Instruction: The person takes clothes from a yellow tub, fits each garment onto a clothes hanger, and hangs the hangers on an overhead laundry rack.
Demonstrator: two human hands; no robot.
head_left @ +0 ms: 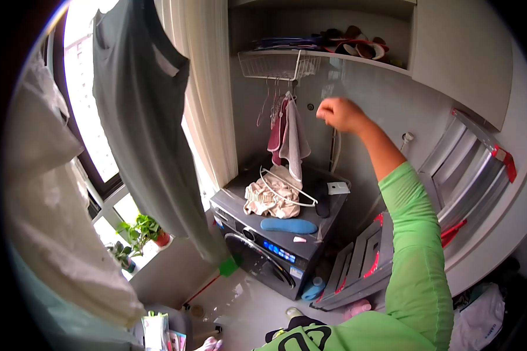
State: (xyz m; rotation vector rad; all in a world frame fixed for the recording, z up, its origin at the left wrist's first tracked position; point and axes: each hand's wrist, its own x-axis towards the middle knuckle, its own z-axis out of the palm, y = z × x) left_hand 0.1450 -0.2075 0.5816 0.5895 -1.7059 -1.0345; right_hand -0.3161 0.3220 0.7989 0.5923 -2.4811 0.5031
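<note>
My right hand (340, 114) is raised in front of the grey wall, its fingers curled together. Nothing shows sticking out of them. Left of it and farther back, a pale towel (295, 137) and a dark red cloth (277, 139) hang below a white wire basket (278, 65). Beneath is a dark washing machine (263, 266) with a lit panel. On its top lie a crumpled cream garment (269, 196), a white hanger (287, 193) and a blue insole (288, 226). My left hand is out of view.
A grey sleeveless garment (140, 111) and pale clothes (64, 193) hang at the left by the window. Potted plants (139, 234) stand on the sill. A folded ladder (456, 169) leans at the right. Shoes (363, 50) lie on the upper shelf (386, 64).
</note>
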